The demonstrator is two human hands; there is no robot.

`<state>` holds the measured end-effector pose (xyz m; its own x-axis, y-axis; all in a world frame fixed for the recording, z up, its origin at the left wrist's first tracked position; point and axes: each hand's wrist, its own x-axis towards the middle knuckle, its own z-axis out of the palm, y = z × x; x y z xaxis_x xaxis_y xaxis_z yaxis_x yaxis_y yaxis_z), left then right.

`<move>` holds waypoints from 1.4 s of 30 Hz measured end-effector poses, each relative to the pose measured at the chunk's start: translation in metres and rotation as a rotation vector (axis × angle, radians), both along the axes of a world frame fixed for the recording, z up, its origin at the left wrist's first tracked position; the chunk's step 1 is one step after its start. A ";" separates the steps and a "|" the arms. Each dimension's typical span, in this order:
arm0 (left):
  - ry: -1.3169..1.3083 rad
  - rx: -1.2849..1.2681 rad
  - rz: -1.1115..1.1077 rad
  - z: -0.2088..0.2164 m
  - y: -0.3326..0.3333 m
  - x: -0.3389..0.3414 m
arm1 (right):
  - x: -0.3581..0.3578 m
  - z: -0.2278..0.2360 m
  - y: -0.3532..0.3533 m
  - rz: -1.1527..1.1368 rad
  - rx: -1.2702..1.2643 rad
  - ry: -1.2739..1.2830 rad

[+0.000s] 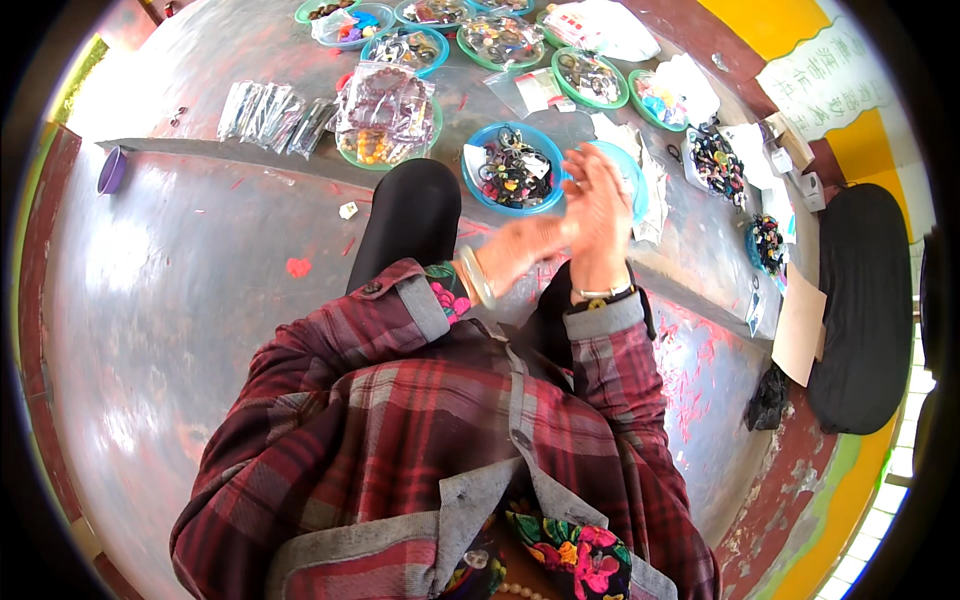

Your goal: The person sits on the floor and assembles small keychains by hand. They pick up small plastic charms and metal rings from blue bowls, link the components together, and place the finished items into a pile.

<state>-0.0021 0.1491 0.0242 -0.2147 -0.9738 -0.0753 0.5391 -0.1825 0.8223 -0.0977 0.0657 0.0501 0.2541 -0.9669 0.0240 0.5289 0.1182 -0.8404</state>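
My left hand (520,250), with a pale bangle at the wrist, reaches across to the palm side of my right hand and meets it there. Motion blurs it, and its fingers are hidden. My right hand (600,225) is upright with its fingers stretched out; nothing is seen in it. Just beyond them stands a blue basin (512,130) heaped with tangled dark bands (515,172) bearing small coloured charms. Partly behind my right hand lies a light blue round dish (628,165), its contents mostly covered from sight.
A green-rimmed basin (437,125) holds bagged bead strings. Left of it lie several slim plastic packets (270,115). More basins of small goods line the back of the raised ledge. At right are a tub of dark bands (715,160), cardboard (798,325) and a long black object (858,310).
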 end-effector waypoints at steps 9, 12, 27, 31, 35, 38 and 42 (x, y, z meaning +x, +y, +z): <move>0.149 0.034 0.441 0.046 -0.047 0.033 | 0.016 -0.020 0.067 0.485 0.243 -0.138; 0.146 0.009 0.395 0.051 -0.044 0.027 | 0.018 -0.012 0.068 0.647 0.204 -0.140; -0.816 -0.585 0.471 0.019 -0.046 0.023 | 0.018 -0.024 0.079 0.798 0.268 -0.088; -1.146 -0.890 0.446 0.018 -0.043 0.025 | 0.022 -0.029 0.083 0.758 0.250 -0.068; -1.304 -0.969 0.387 0.016 -0.042 0.024 | 0.021 -0.025 0.084 0.793 0.261 -0.032; -0.044 -0.042 -0.016 0.028 -0.039 0.025 | 0.017 -0.025 0.083 0.839 0.249 -0.011; 0.628 0.136 0.041 0.034 -0.031 0.034 | 0.007 -0.039 0.073 0.819 0.242 0.045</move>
